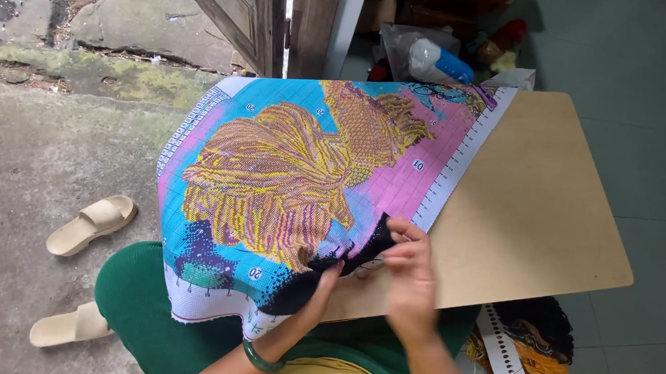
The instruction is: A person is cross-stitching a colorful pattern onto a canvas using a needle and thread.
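Here, the cross-stitch canvas (287,184) lies draped over the near-left corner of the board (539,215) that serves as your bench, its stitched yellow-and-orange figure face up so the grid stays flat and readable. At the canvas's near edge, your left hand (326,280) pinches the dark stitched patch, apparently to keep the cloth taut at the working spot; a green bangle (261,357) circles that wrist. Just right of it, your right hand (411,273) is closed on something thin at the canvas edge, likely a needle, though it is too small to tell. Below the canvas, your lap carries the board. Left of the canvas, two beige sandals (88,226) rest on the concrete floor. Right of it and nearer you, a second stitched piece (527,349) hangs below the board.
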